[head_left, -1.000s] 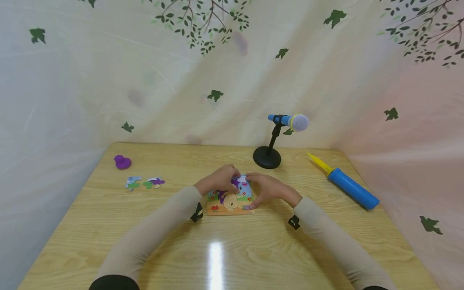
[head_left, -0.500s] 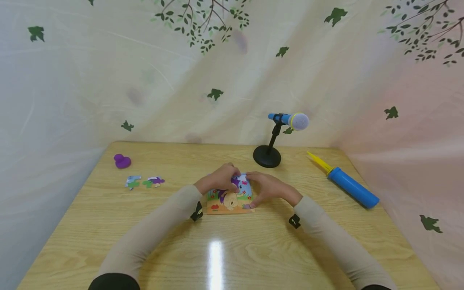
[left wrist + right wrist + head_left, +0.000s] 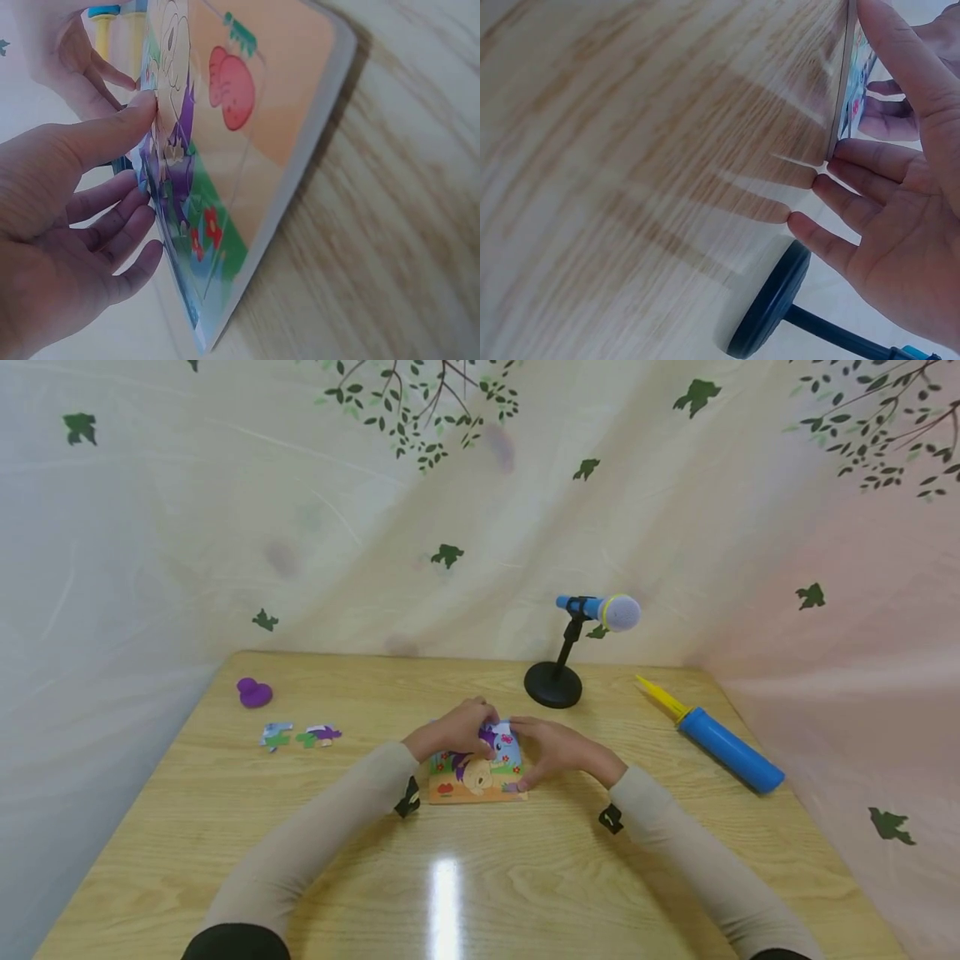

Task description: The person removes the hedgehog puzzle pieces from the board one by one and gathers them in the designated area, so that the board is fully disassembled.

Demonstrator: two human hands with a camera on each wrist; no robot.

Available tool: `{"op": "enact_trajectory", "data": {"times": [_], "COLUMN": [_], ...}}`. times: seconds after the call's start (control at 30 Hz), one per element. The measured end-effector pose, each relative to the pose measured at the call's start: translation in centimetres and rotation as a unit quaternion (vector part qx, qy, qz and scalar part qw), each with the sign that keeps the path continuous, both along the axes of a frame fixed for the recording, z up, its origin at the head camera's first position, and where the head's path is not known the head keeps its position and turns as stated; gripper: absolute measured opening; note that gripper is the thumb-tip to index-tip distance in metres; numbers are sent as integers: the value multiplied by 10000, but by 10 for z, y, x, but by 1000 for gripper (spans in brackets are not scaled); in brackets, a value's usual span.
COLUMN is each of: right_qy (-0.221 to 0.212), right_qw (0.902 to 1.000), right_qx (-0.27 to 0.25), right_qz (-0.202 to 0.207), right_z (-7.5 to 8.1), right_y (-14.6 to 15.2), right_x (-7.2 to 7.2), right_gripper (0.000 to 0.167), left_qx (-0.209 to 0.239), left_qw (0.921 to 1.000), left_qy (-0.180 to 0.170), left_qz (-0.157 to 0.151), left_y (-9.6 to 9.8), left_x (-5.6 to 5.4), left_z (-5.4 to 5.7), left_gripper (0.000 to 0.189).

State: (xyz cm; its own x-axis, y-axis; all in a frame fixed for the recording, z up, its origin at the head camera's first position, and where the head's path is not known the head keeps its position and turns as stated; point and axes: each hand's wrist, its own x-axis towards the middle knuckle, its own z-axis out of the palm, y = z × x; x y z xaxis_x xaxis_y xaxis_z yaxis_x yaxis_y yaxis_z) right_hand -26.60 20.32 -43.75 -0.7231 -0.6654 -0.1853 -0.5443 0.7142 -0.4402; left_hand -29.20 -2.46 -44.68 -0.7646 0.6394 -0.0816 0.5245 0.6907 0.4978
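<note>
A small jigsaw puzzle in a flat board lies mid-table, its picture showing a purple-maned cartoon pony, flowers and a strawberry. Over its upper part my left hand bends down, thumb and fingertips at the surface in the left wrist view, pinching a puzzle piece whose outline is mostly hidden. My right hand holds the board's right side, thumb by the near corner and forefinger at the far one. In the right wrist view its other fingertips rest on the tabletop. Two loose puzzle pieces lie to the left.
Behind the puzzle stands a blue toy microphone on a black round-based stand. A blue hand pump with a yellow nozzle lies at the right. A small purple two-lobed thing sits far left. A leaf-patterned curtain backs the table.
</note>
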Motion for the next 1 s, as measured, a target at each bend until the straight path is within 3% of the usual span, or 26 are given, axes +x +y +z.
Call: {"op": "enact_trajectory", "data": {"times": [0.23,0.5,0.77,1.0], "right_qy": [-21,35,30,11], "right_qw": [10000,10000,10000,10000], "right_qx": [-23,4,53,55], "right_qz": [-9,30,34,-13], "right_z": [0,2,0,-1], "right_y": [0,-1,-1,0], "right_x": [0,0,-2,-2], "right_gripper": [104,104,105,105], "left_qx": [301,623,693,753], "left_qw": [9995,9974,9950,9915], "left_qy": [66,359,714,1060], "left_qz": [53,47,-4,-108], "left_y": [-2,-3,-4,-4], "left_x": [1,2,4,4], "left_z": [-1,5,9,6], "left_gripper": [50,34,25,23]}}
